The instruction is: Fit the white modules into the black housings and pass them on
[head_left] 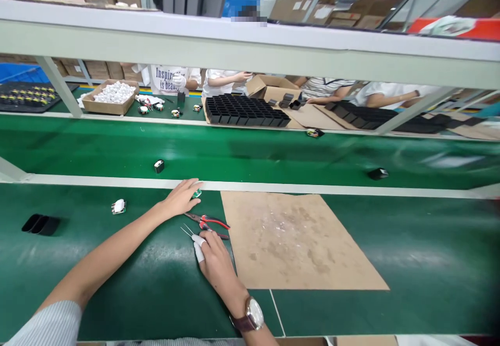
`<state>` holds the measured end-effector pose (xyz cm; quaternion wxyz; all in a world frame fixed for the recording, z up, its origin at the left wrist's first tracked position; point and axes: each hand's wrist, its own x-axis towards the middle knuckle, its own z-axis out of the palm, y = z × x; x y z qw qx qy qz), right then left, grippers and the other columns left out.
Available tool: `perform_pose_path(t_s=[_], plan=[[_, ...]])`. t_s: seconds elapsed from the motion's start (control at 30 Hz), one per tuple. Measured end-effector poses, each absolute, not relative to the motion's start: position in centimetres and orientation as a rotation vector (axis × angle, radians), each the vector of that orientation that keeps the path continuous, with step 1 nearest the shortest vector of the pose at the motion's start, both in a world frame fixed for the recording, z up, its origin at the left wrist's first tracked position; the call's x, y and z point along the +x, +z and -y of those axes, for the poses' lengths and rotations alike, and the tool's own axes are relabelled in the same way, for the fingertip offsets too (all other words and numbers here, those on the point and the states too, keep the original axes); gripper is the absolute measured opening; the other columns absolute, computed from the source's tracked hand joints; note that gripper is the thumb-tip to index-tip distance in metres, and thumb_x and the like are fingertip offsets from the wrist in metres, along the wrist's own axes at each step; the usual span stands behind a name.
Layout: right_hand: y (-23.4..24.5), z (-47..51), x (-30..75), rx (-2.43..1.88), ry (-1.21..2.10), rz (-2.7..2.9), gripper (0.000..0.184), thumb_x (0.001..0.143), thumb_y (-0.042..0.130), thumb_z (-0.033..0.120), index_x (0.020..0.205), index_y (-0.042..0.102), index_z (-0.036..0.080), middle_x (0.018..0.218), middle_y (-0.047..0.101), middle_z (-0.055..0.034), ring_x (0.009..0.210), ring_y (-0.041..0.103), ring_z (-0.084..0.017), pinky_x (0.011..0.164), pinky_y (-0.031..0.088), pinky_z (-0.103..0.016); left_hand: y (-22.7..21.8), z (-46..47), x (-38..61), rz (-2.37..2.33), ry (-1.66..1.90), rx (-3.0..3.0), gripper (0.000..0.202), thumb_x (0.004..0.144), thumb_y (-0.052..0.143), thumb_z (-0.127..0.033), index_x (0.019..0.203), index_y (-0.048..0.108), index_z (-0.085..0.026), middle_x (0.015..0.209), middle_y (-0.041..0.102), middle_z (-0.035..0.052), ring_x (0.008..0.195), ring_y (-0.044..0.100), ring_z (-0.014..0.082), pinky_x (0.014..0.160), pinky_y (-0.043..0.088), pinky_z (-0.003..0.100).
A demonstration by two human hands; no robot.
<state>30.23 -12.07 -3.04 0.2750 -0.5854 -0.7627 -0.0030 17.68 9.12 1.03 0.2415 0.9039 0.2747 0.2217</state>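
Note:
My left hand point(180, 198) reaches forward on the green mat, fingers held together, their tips closed on a small green part point(197, 194) beside the white strip point(97, 181). My right hand point(215, 260) is closed, with a white cot on the forefinger and a watch on the wrist. Thin metal tweezers point(186, 230) poke out from its fingertips. Red-handled pliers point(207, 223) lie on the mat between my two hands, just left of a brown cardboard sheet point(300, 242).
A white part point(118, 206) and black holders point(41, 224) lie to the left. Small black parts point(159, 166) point(378, 173) sit on the green belt. Across it, other people work by a black grid tray point(246, 110) and a box of white pieces point(111, 96).

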Motion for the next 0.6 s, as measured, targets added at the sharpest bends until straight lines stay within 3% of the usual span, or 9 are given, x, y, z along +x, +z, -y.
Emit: perform_pose_path(t_s=[0.1, 0.17, 0.27, 0.33, 0.4, 0.5, 0.6], plan=[[-3.3, 12.2, 30.1, -1.566, -0.036, 2.018, 0.042, 0.088, 0.046, -0.004, 0.118, 0.065, 0.018, 0.114, 0.065, -0.0123, 0.109, 0.062, -0.028, 0.096, 0.058, -0.046, 1.0, -10.3, 20.5, -0.741, 0.646, 2.422, 0.031, 0.091, 0.065, -0.014, 0.122, 0.069, -0.018, 0.123, 0.071, 0.0149, 0.122, 0.065, 0.0328, 0.111, 0.049, 0.056], [-3.4, 12.3, 30.1, -1.557, -0.046, 2.009, 0.041, 0.089, 0.045, -0.004, 0.118, 0.064, 0.017, 0.113, 0.065, -0.0127, 0.108, 0.062, -0.028, 0.093, 0.058, -0.045, 1.5, -10.3, 20.1, -0.757, 0.697, 2.363, 0.029, 0.094, 0.06, -0.015, 0.122, 0.068, -0.017, 0.118, 0.071, 0.0151, 0.117, 0.066, 0.0317, 0.108, 0.051, 0.055], [-3.4, 12.4, 30.1, -1.552, -0.027, 2.018, 0.04, 0.089, 0.044, -0.004, 0.117, 0.064, 0.015, 0.114, 0.065, -0.0136, 0.105, 0.061, -0.028, 0.092, 0.058, -0.045, 2.3, -8.6, 16.5, -0.789, 0.746, 2.257, 0.03, 0.101, 0.057, -0.025, 0.13, 0.061, -0.017, 0.118, 0.068, 0.0141, 0.108, 0.07, 0.026, 0.095, 0.06, 0.044], [-3.4, 12.5, 30.1, -1.548, 0.006, 2.029, 0.038, 0.088, 0.044, -0.004, 0.114, 0.064, 0.015, 0.115, 0.065, -0.0139, 0.103, 0.06, -0.028, 0.091, 0.057, -0.045, 2.4, -6.4, 13.1, -0.796, 0.732, 2.168, 0.028, 0.106, 0.052, -0.033, 0.128, 0.059, -0.018, 0.11, 0.068, 0.0107, 0.092, 0.073, 0.0199, 0.08, 0.063, 0.034], [-3.3, 12.5, 30.1, -1.533, 0.055, 2.032, 0.035, 0.091, 0.045, -0.003, 0.112, 0.065, 0.016, 0.114, 0.065, -0.0132, 0.101, 0.06, -0.028, 0.089, 0.057, -0.045, 1.8, -3.9, 9.6, -0.789, 0.728, 2.006, 0.024, 0.108, 0.052, -0.037, 0.122, 0.06, -0.019, 0.106, 0.069, 0.0089, 0.084, 0.074, 0.0175, 0.076, 0.063, 0.032], [-2.9, 12.8, 29.9, -1.499, 0.122, 2.026, 0.028, 0.096, 0.048, 0.001, 0.111, 0.064, 0.018, 0.114, 0.065, -0.0115, 0.097, 0.061, -0.026, 0.087, 0.056, -0.044, 0.3, -0.7, 4.9, -0.839, 0.777, 1.896, 0.02, 0.104, 0.061, -0.037, 0.118, 0.062, -0.022, 0.118, 0.067, 0.011, 0.11, 0.074, 0.0249, 0.092, 0.063, 0.039], [-2.5, 13.2, 29.5, -1.455, 0.127, 2.031, 0.026, 0.099, 0.05, 0.004, 0.115, 0.063, 0.019, 0.116, 0.066, -0.0112, 0.097, 0.061, -0.026, 0.088, 0.056, -0.044, -0.5, 1.0, 1.7, -1.014, 0.856, 2.102, 0.018, 0.103, 0.065, -0.032, 0.119, 0.061, -0.024, 0.125, 0.067, 0.0109, 0.134, 0.063, 0.0307, 0.109, 0.054, 0.049]])
